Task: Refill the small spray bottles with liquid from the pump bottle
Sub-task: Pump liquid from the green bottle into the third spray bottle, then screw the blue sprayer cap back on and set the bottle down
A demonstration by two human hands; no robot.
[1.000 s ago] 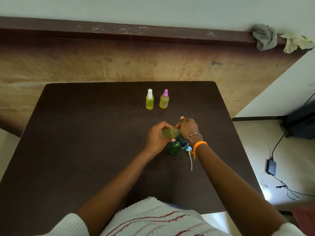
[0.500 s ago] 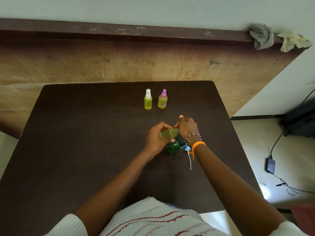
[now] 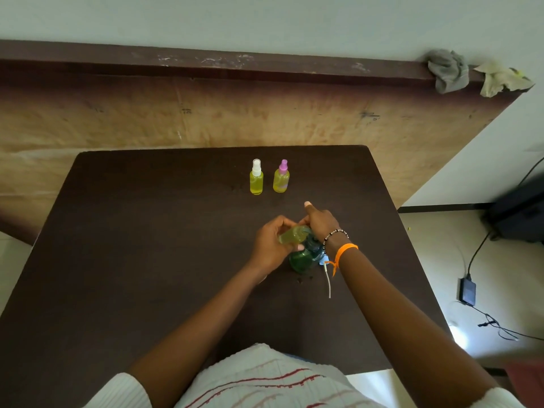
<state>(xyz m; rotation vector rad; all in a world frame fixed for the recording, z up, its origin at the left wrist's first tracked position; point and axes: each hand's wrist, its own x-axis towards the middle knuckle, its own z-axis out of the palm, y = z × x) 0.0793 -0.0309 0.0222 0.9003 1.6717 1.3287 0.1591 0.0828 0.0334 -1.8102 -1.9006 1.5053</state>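
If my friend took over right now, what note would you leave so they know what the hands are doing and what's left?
Left hand: holds a small open bottle, tilted, at the pump bottle's top.
Right hand: on top of the green pump bottle, which stands on the table.
Done, it seems: white-capped spray bottle and pink-capped spray bottle stand capped, with yellow liquid, at the far side.
A loose sprayer tube lies beside the right wrist.
Left: finish filling the held bottle, refit its sprayer, set it with the others.
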